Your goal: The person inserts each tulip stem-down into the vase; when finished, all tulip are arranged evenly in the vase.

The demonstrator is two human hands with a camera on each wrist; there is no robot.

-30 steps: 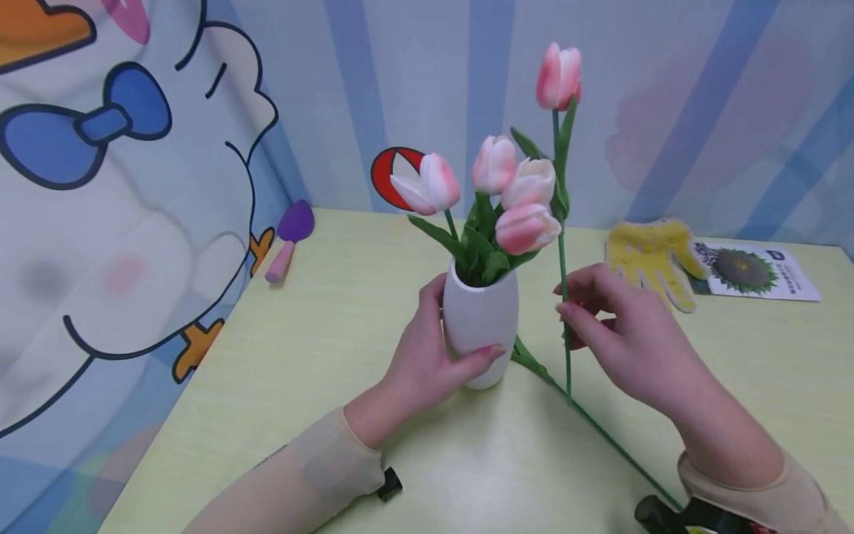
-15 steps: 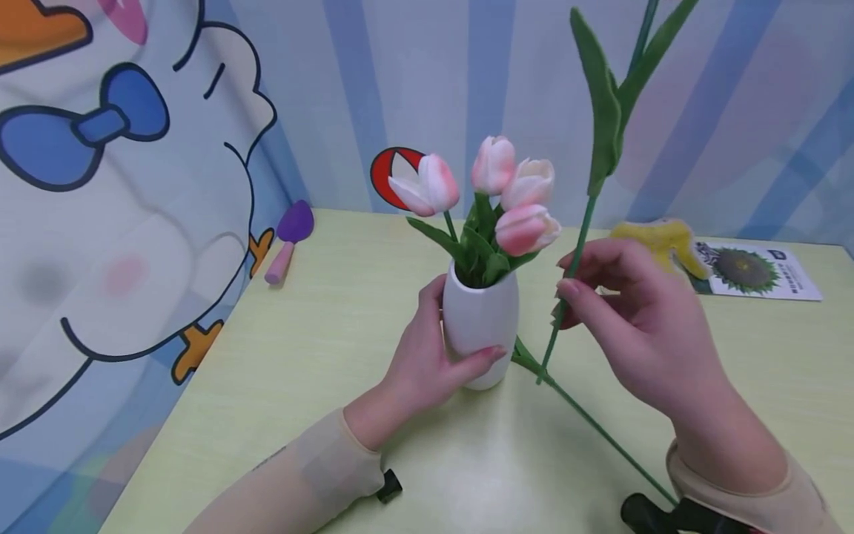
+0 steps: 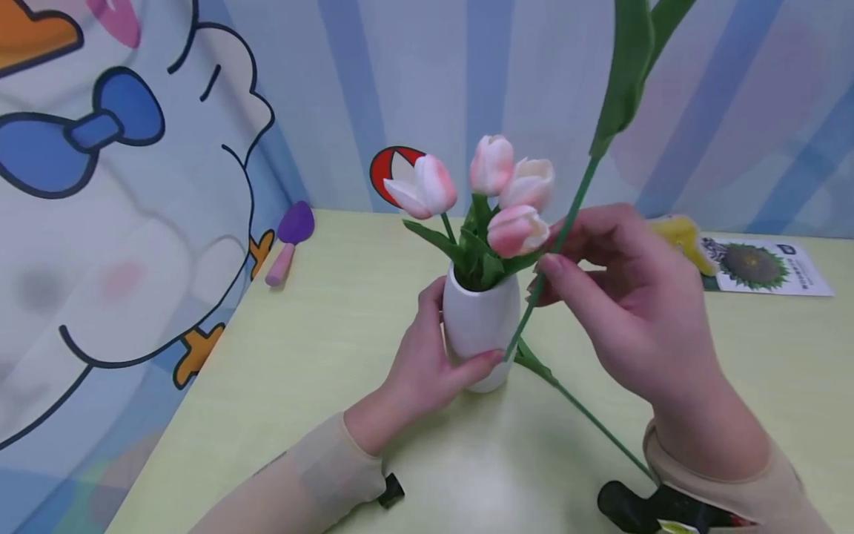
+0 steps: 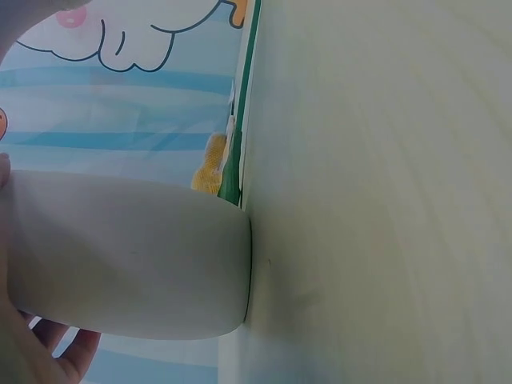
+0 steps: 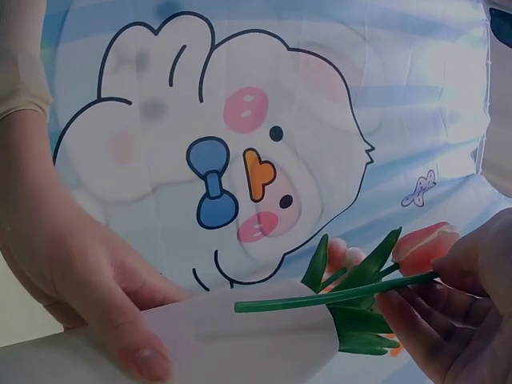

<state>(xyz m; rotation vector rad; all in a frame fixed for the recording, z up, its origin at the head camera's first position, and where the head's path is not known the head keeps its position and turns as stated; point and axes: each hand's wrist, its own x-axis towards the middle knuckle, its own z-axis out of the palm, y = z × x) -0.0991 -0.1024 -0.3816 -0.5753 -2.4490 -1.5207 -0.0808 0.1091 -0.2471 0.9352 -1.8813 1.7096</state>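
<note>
My left hand grips the lower body of a white vase, its thumb across the front. Several pink-and-white tulips with green leaves stand in the vase. Between thumb and fingers, my right hand pinches the green stem of another tulip. That stem slants, its cut lower end in front of the vase's right side near my left thumb; the bloom is out of the head view. In the right wrist view the stem end crosses in front of the vase wall. On the table behind the vase lies one more tulip stem.
A purple toy shovel with a pink handle lies at the table's back left. A yellow glove and a card with a plant picture lie at the back right. Near my right sleeve is a black-handled object.
My right hand has raised its tulip and brought it left towards the vase, tilting the stem, so the bloom left the head view. My left hand keeps its hold on the vase.
</note>
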